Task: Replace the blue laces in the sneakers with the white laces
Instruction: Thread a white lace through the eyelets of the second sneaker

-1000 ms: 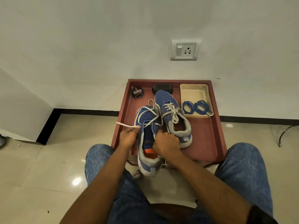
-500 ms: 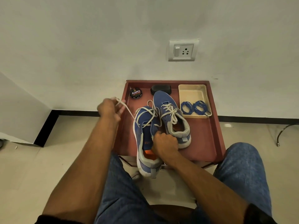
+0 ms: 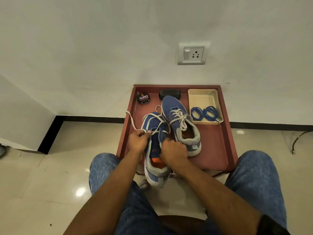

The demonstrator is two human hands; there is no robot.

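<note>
Clearly the job was well past halfway. Both blue laces [image 3: 205,113] lay coiled in the cream tray [image 3: 203,94] at the far right of the red table [image 3: 218,150], out of either shoe. The right-hand sneaker [image 3: 179,122] stood on the table fully threaded with a white lace and tied in a bow. The near sneaker [image 3: 155,146], its heel hanging off the table's front edge, was only partly done: its white lace [image 3: 156,118] crossed the lower eyelets near the toe, while the upper eyelets looked empty (the tongue showed bare blue there).

The left hand [image 3: 138,142] had its fingers closed on one free end of that lace, which looped out past the table's left edge. The right hand [image 3: 173,152] was curled over the shoe's right side by the tongue, steadying it; whether it also pinched the other lace end could not be told.

What remained, by my reading, was the upper eyelets and a knot.
</note>
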